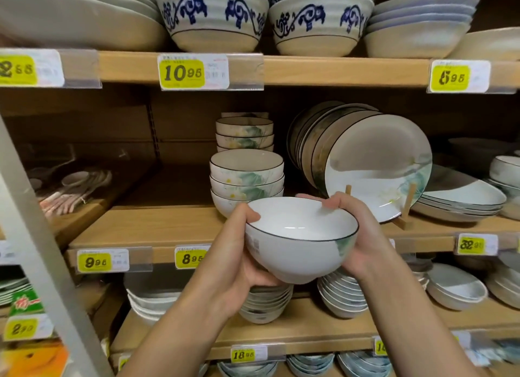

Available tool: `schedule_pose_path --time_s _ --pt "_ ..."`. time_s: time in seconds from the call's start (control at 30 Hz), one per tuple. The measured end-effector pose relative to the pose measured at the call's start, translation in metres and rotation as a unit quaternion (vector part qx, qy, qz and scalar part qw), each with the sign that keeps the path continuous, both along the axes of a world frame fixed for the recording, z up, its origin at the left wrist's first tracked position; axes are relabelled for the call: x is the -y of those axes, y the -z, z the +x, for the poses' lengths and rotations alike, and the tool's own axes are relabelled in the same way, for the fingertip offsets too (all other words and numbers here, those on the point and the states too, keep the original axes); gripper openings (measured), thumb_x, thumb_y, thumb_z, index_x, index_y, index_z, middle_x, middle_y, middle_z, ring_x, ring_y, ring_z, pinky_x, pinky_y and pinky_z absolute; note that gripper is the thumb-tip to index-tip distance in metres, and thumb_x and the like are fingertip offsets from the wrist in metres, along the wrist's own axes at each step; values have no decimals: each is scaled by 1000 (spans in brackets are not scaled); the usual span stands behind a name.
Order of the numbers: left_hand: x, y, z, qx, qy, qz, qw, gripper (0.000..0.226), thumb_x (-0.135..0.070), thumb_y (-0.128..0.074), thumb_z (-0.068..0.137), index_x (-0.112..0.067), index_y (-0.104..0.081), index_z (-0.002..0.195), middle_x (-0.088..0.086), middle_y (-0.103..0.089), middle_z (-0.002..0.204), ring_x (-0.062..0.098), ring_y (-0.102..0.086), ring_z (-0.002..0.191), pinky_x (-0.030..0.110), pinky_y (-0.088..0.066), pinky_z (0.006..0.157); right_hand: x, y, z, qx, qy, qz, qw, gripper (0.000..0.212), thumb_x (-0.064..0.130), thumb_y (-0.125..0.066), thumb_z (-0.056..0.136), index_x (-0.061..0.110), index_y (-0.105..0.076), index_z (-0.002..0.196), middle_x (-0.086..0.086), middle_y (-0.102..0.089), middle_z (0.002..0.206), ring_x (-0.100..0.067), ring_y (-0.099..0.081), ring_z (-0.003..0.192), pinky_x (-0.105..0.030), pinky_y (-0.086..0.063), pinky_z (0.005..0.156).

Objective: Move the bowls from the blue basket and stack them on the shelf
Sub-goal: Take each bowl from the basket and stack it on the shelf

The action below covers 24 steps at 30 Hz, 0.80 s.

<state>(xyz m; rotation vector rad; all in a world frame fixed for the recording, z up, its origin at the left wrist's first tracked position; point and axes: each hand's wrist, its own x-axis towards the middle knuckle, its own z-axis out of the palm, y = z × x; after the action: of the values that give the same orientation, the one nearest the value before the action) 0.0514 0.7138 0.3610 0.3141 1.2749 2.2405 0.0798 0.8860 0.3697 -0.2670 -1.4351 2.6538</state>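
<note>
A white bowl [298, 241] with a thin dark rim and a green print is held in the air in front of the middle wooden shelf [157, 227]. My left hand [233, 253] grips its left side, thumb over the rim. My right hand [357, 236] grips its right side, fingers curled over the far rim. Just behind the bowl, a stack of three matching bowls [246, 179] stands on the shelf, and another stack [244, 133] stands further back. The blue basket is out of view.
Plates [377, 174] lean on a wooden stand to the right of the stacks, with shallow dishes [461, 199] beyond. Spoons [73, 188] lie at the left. Large patterned bowls [211, 14] fill the shelf above, small dishes [340, 295] the shelf below. A grey upright post [36, 236] runs down the left.
</note>
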Motion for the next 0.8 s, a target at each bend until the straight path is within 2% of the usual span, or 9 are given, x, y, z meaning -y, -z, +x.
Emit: schedule_pose_path --time_s 0.07,0.13,0.23,0.3,0.4,0.5,0.57,0.7,0.8 --pt "-3 3 3 -5 -40 7 999 36 -29 -42 91 -21 -62 121 6 -73 111 33 -67 106 60 -56 74 6 14 7 -44 78 6 996 33 24 -51 85 13 -69 109 -8 -73 104 -25 -69 88 -34 -53 73" --pt "-6 6 6 -29 -85 3 996 31 -32 -45 94 -25 -62 119 5 -72 114 29 -68 105 60 -56 78 19 27 17 -88 114 24 989 37 29 -59 81 19 -66 116 -3 -74 109 -20 -70 99 -34 -54 76" --pt "-11 11 12 -56 -113 -19 992 33 -42 -52 92 -30 -58 122 3 -66 122 26 -65 110 56 -56 82 30 30 23 -109 134 18 985 45 20 -57 71 21 -66 115 -6 -72 112 -24 -67 103 -39 -54 83" --pt "-8 12 12 -67 -89 -16 994 48 -52 -56 85 -31 -56 128 0 -66 121 24 -63 113 57 -55 85 23 22 21 -93 121 -41 987 51 14 -50 64 16 -68 112 -12 -72 111 -29 -65 100 -42 -52 84" --pt "3 6 2 -75 -28 10 997 42 -50 -56 86 -23 -68 117 -7 -72 97 12 -68 99 56 -56 82 7 9 19 -60 55 -82 993 51 14 -42 64 7 -69 108 -17 -71 104 -32 -67 88 -39 -55 76" --pt "6 -3 -8 -68 60 -13 996 39 -46 -44 91 -26 -76 102 -1 -74 108 21 -69 105 57 -53 89 2 4 16 -20 -18 -43 999 45 16 -41 67 7 -74 96 -16 -70 99 -33 -68 80 -37 -55 72" --pt "6 -5 -12 -61 74 -32 995 39 -42 -41 92 -29 -78 96 2 -74 108 24 -70 103 55 -51 90 5 1 14 -2 -30 -27 999 45 17 -43 68 6 -74 98 -17 -69 101 -33 -66 82 -35 -54 73" --pt "5 0 -8 -27 27 -27 999 39 -38 -37 94 -22 -65 114 6 -75 104 25 -71 95 42 -57 69 18 -1 14 -10 112 -21 993 40 21 -48 83 3 -70 111 -15 -70 98 -24 -68 74 -30 -55 68" --pt "5 3 -3 -41 -44 -23 998 34 -38 -38 96 -26 -59 120 2 -74 110 24 -70 101 49 -57 80 34 15 29 -67 226 19 972 46 37 -64 75 18 -68 117 -5 -72 115 -15 -70 97 -34 -52 84"
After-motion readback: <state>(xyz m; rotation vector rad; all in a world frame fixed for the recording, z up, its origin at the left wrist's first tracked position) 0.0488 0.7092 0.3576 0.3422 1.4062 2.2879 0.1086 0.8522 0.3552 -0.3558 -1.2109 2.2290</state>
